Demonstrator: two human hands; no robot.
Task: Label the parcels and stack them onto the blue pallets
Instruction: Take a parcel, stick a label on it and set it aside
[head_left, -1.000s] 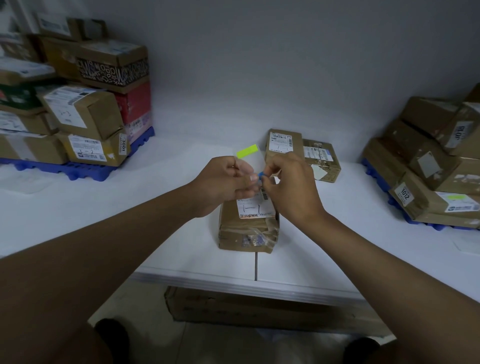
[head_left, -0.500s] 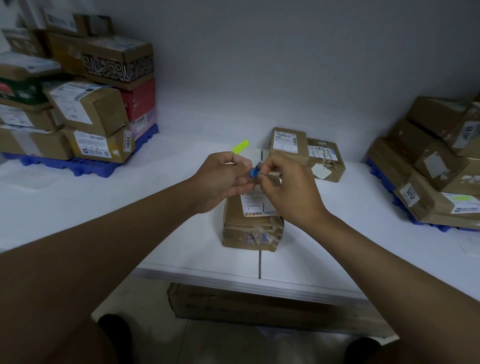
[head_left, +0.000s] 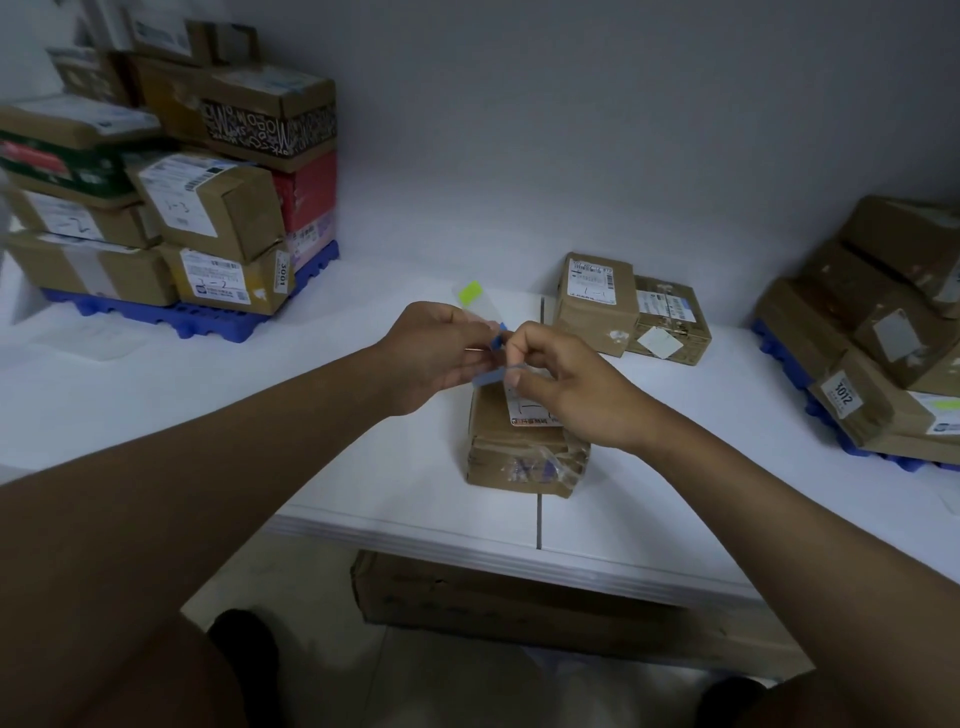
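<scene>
Your hands are together just above the parcel (head_left: 524, 441), which lies on the table (head_left: 363, 483) close to its front edge, right on the seam between the two tabletops. Your left hand (head_left: 436, 353) holds a clear strip (head_left: 480, 306) carrying a yellow-green tag at its far end; your right hand (head_left: 566, 384) pinches a small blue label (head_left: 491, 364) where the two hands meet. It looks as if you are peeling the label off the strip, though your fingers hide the exact join.

The label is the weak point. It is small and bent between your fingertips, so it could fold onto itself or stick to your skin before it reaches the cardboard. Pull too fast and it may tear or curl. The parcel top already has a white shipping slip and wrinkled tape near its front end; pressing the label onto the tape ridges would probably leave it half stuck.

Nothing holds the parcel down, so a hard press could push it toward the front edge.

Two more parcels (head_left: 628, 306) wait near the back edge. The left pallet (head_left: 208, 322), at the back left corner, already has a tall pile; the right pallet (head_left: 774, 348), at the right edge, bears leaning boxes, so a careless placement there might slide.
</scene>
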